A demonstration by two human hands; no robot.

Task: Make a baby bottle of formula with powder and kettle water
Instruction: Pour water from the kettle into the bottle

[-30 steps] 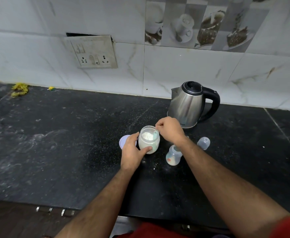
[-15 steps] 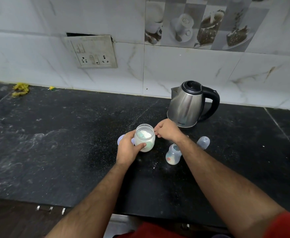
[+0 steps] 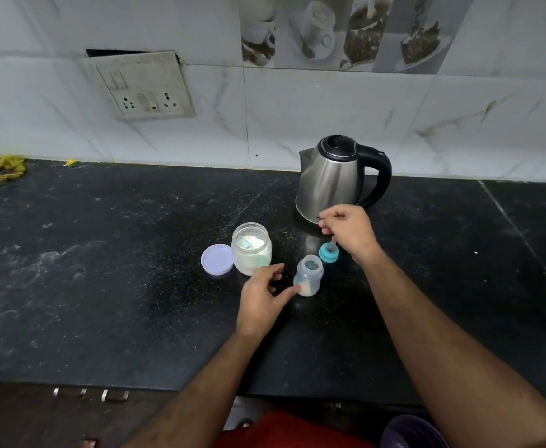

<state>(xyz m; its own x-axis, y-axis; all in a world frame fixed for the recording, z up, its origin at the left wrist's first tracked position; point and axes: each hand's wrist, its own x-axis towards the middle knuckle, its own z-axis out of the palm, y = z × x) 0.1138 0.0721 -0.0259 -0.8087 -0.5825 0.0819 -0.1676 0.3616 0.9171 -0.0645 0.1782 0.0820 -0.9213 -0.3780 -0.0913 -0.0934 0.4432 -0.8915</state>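
An open powder jar (image 3: 251,250) stands on the black counter (image 3: 103,286) with white powder and a pale scoop inside. Its lilac lid (image 3: 217,258) lies just left of it. To the right stands the small open baby bottle (image 3: 308,276) with some powder at its bottom. My left hand (image 3: 262,297) is open beside it, one fingertip touching its lower side. A teal nipple ring (image 3: 328,252) sits behind the bottle. My right hand (image 3: 349,232) hovers over the ring, fingers curled together, nothing visible in them. The steel kettle (image 3: 333,179) stands behind.
A tiled wall with a switch and socket plate (image 3: 142,88) rises behind the counter. A yellow scrap (image 3: 8,169) lies far left by the wall. The counter's front edge runs below my forearms, with drawer handles (image 3: 87,394) under it.
My left hand let go of the powder jar and moved right to the bottle. My right hand left the jar's mouth, with the scoop inside, and moved right over the teal ring.
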